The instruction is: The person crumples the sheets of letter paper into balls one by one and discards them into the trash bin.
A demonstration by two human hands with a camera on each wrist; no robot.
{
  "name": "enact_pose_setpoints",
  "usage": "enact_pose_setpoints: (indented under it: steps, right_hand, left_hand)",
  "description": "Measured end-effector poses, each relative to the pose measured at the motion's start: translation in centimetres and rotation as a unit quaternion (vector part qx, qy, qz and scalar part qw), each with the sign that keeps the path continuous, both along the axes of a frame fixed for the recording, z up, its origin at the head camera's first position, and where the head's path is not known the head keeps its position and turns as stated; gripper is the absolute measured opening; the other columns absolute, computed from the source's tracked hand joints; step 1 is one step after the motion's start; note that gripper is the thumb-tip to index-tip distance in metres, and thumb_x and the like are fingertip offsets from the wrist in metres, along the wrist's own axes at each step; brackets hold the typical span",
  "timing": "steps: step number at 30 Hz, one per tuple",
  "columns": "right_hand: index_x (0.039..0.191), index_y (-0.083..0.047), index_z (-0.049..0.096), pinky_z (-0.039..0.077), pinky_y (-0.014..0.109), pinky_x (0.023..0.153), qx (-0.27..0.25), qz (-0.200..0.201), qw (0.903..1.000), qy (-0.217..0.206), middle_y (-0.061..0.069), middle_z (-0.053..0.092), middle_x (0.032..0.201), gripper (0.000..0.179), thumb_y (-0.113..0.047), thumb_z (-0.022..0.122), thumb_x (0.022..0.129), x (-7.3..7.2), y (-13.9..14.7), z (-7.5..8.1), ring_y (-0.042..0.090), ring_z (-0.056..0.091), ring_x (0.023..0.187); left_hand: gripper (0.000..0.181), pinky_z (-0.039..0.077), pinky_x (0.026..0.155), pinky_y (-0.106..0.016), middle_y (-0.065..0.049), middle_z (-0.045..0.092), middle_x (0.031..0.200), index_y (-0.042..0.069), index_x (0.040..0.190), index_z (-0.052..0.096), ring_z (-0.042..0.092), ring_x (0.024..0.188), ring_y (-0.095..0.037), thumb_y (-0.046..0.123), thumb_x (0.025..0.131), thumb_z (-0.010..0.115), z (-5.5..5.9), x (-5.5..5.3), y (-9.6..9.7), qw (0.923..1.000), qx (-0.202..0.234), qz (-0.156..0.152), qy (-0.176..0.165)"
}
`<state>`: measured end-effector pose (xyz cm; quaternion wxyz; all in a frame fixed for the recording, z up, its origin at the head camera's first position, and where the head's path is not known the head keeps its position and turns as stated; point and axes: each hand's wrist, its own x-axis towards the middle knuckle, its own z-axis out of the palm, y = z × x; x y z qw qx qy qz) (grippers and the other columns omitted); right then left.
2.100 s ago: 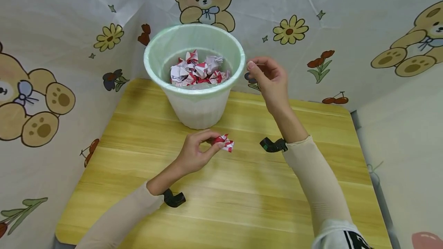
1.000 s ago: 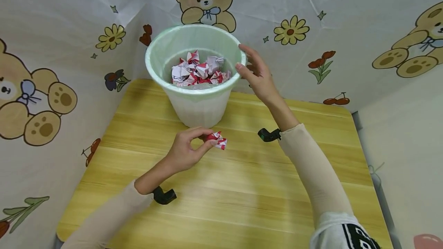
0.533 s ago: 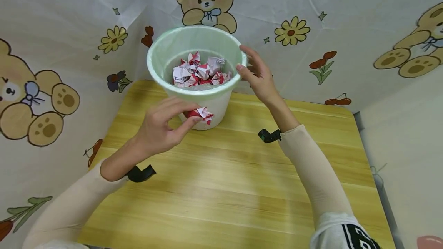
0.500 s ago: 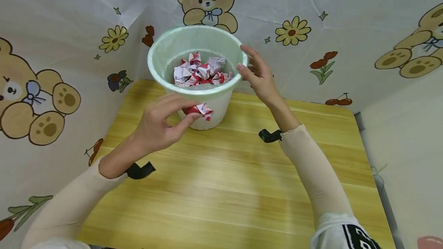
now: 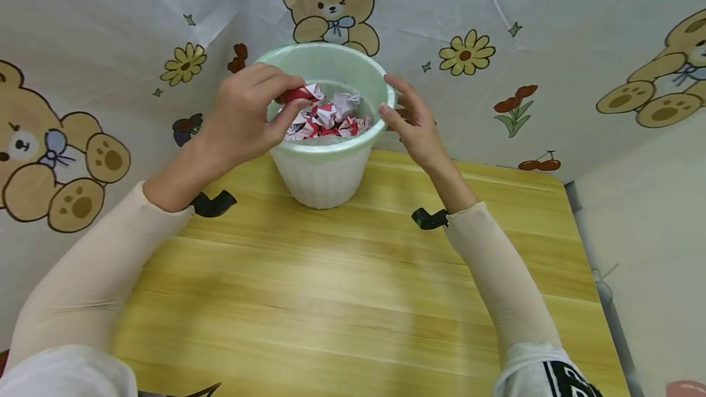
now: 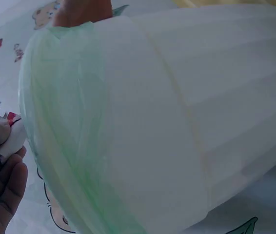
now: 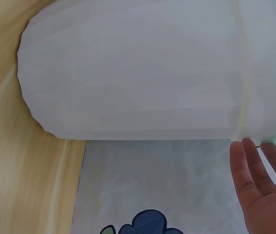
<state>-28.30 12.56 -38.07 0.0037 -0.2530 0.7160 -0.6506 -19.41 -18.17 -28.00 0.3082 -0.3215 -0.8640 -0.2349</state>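
My left hand (image 5: 242,115) is above the left part of the bin's rim. Between thumb and fingers it pinches a crumpled red-and-white paper (image 5: 304,93), which appears in the left wrist view as a small paper ball (image 6: 14,139) beside the rim. The white bin (image 5: 325,176), lined at the top with a pale green bag, stands upright and holds several crumpled papers (image 5: 346,105). On its right, my right hand (image 5: 416,127) rests thumb and fingertips at the rim. Seen from the right wrist, the fingers (image 7: 255,168) of that hand lie nearly straight against the bin's side.
A yellow wood-grain table (image 5: 331,299) carries the bin near its back edge. Behind it hangs a pale cloth (image 5: 408,5) printed with bears and flowers. A small dark pointed item (image 5: 206,390) shows at the table's front edge.
My left hand has risen from low in front of the bin to over its rim, carrying the crumpled paper. My right hand came to the rim earlier and has stayed there.
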Motion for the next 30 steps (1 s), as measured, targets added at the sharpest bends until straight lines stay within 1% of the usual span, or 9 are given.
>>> enact_pose_setpoints:
  steps: [2, 4, 8, 13, 18, 20, 23, 25, 30]
  right_hand:
    - [0.163, -0.022, 0.047, 0.064, 0.025, 0.091, -0.001, 0.001, 1.0, 0.002, 0.025, 0.06, 0.149, 0.058, -0.018, 0.062, 0.107, 0.0, 0.0, -0.1, 0.032, 0.071, 0.113]
    - [0.163, -0.022, 0.047, 0.063, 0.024, 0.091, 0.0, 0.0, 1.0, 0.003, 0.024, 0.06, 0.149, 0.058, -0.018, 0.061, 0.107, 0.0, -0.1, -0.2, 0.024, 0.072, 0.111]
    - [0.163, -0.022, 0.047, 0.063, 0.024, 0.09, -0.002, 0.0, 1.0, 0.001, 0.024, 0.06, 0.149, 0.058, -0.019, 0.062, 0.107, 0.0, -0.1, -0.2, 0.021, 0.072, 0.109]
    - [0.163, -0.023, 0.047, 0.064, 0.024, 0.088, 0.004, -0.002, 1.0, 0.004, 0.023, 0.06, 0.15, 0.058, -0.02, 0.061, 0.107, 0.1, 0.0, -0.2, 0.023, 0.073, 0.108]
    - [0.163, -0.023, 0.046, 0.065, 0.025, 0.087, 0.002, -0.002, 1.0, -0.001, 0.024, 0.06, 0.15, 0.058, -0.02, 0.061, 0.107, 0.1, 0.0, -0.3, 0.027, 0.074, 0.109]
    - [0.164, -0.023, 0.046, 0.065, 0.025, 0.087, 0.003, -0.001, 1.0, -0.002, 0.024, 0.06, 0.151, 0.059, -0.02, 0.061, 0.107, 0.1, -0.1, -0.3, 0.026, 0.074, 0.108]
    - [0.164, -0.023, 0.046, 0.064, 0.027, 0.085, 0.007, -0.001, 1.0, -0.002, 0.024, 0.06, 0.15, 0.059, -0.019, 0.061, 0.107, 0.1, -0.1, -0.3, 0.02, 0.074, 0.104]
    - [0.164, -0.022, 0.046, 0.065, 0.029, 0.084, 0.009, -0.003, 1.0, 0.001, 0.024, 0.061, 0.15, 0.059, -0.017, 0.06, 0.107, 0.1, -0.1, -0.3, 0.016, 0.074, 0.101]
    - [0.164, -0.022, 0.046, 0.066, 0.032, 0.084, 0.009, -0.008, 0.9999, 0.007, 0.024, 0.061, 0.149, 0.059, -0.016, 0.06, 0.107, 0.2, 0.0, -0.1, 0.014, 0.075, 0.1]
  left_hand:
    - [0.019, 0.056, 0.081, -0.042, -0.016, 0.079, 0.102, -0.001, 0.116, 0.078, 0.069, 0.091, -0.03, 0.012, 0.102, 0.074, 0.2, -0.8, -0.1, 0.9995, -0.024, 0.006, -0.019]
    - [0.018, 0.057, 0.081, -0.043, -0.016, 0.079, 0.103, -0.001, 0.115, 0.078, 0.069, 0.092, -0.03, 0.012, 0.102, 0.073, 0.4, -1.5, -0.2, 0.9976, -0.058, 0.008, -0.037]
    - [0.018, 0.055, 0.079, -0.043, -0.014, 0.078, 0.1, 0.0, 0.111, 0.078, 0.067, 0.088, -0.03, 0.015, 0.104, 0.073, 0.7, -2.6, -0.1, 0.9916, -0.109, 0.005, -0.069]
    - [0.017, 0.051, 0.078, -0.042, -0.014, 0.075, 0.095, 0.002, 0.109, 0.078, 0.064, 0.085, -0.03, 0.017, 0.104, 0.074, 1.3, -3.1, 0.0, 0.9871, -0.125, 0.005, -0.099]
    - [0.023, 0.053, 0.084, -0.045, -0.013, 0.08, 0.107, 0.005, 0.122, 0.079, 0.068, 0.092, -0.03, 0.019, 0.103, 0.075, 1.8, -3.3, 0.0, 0.9807, -0.118, 0.028, -0.153]
    - [0.028, 0.053, 0.086, -0.045, -0.013, 0.08, 0.111, 0.006, 0.127, 0.077, 0.068, 0.093, -0.03, 0.02, 0.103, 0.075, 1.9, -3.3, -0.1, 0.9784, -0.117, 0.038, -0.166]
    - [0.03, 0.053, 0.087, -0.045, -0.014, 0.08, 0.112, 0.006, 0.131, 0.076, 0.068, 0.093, -0.03, 0.02, 0.104, 0.074, 1.9, -3.4, -0.3, 0.9774, -0.115, 0.047, -0.171]
    - [0.03, 0.055, 0.087, -0.046, -0.015, 0.08, 0.113, 0.005, 0.13, 0.075, 0.07, 0.095, -0.031, 0.019, 0.104, 0.073, 1.8, -3.4, -0.4, 0.9788, -0.112, 0.047, -0.165]
    - [0.029, 0.058, 0.088, -0.048, -0.018, 0.08, 0.113, 0.003, 0.127, 0.076, 0.073, 0.098, -0.032, 0.019, 0.104, 0.074, 1.8, -3.5, -0.3, 0.9822, -0.105, 0.046, -0.149]
